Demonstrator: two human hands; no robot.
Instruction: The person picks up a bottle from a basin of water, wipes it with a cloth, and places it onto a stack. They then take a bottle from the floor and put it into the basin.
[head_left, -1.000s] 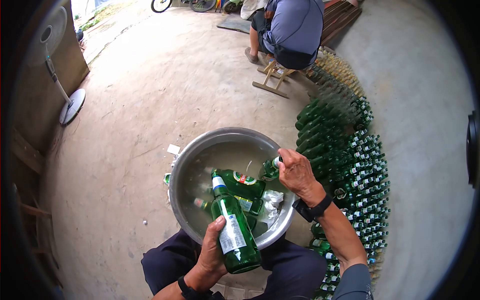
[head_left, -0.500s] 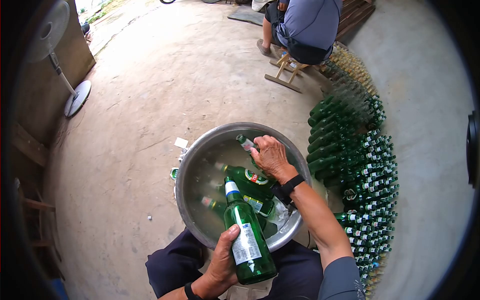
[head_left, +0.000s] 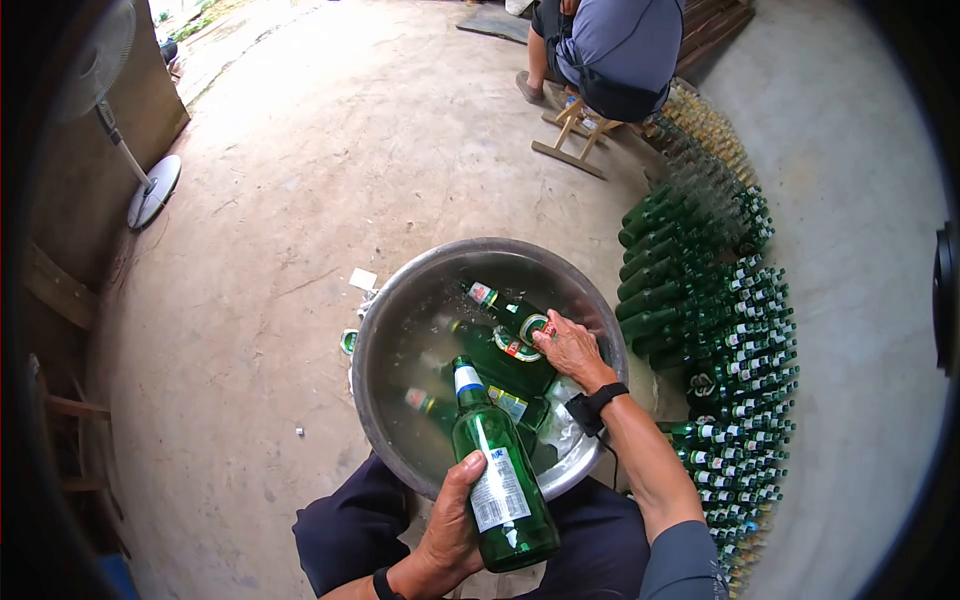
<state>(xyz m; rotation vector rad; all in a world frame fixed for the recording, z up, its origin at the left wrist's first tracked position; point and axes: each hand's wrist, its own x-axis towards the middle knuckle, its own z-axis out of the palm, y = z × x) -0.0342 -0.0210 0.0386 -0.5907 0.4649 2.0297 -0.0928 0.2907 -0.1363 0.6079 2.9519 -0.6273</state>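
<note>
A green beer bottle (head_left: 500,485) with a white back label is in my left hand (head_left: 450,525), its neck pointing up and away over the basin's near rim. My left fingers are wrapped round its body, the thumb on the label's edge. Inside the metal basin (head_left: 372,400) of cloudy water, my right hand (head_left: 572,352) grips a second beer bottle (head_left: 508,308) by its labelled body; the neck points to the far left. Another bottle with a red and white oval label (head_left: 515,345) lies beside it. One more, with a pale neck label (head_left: 420,400), is partly hidden under the water.
Many green bottles (head_left: 735,375) are stacked along the wall on the right. A co-worker (head_left: 620,50) sits on a wooden stool (head_left: 570,150) at the back. A standing fan (head_left: 155,190) is at the left. Paper scraps (head_left: 363,279) lie beside the basin.
My right hand has shifted down and right, from near a bottle's neck to its body, and that bottle's label now shows. My left hand and its bottle have barely moved.
</note>
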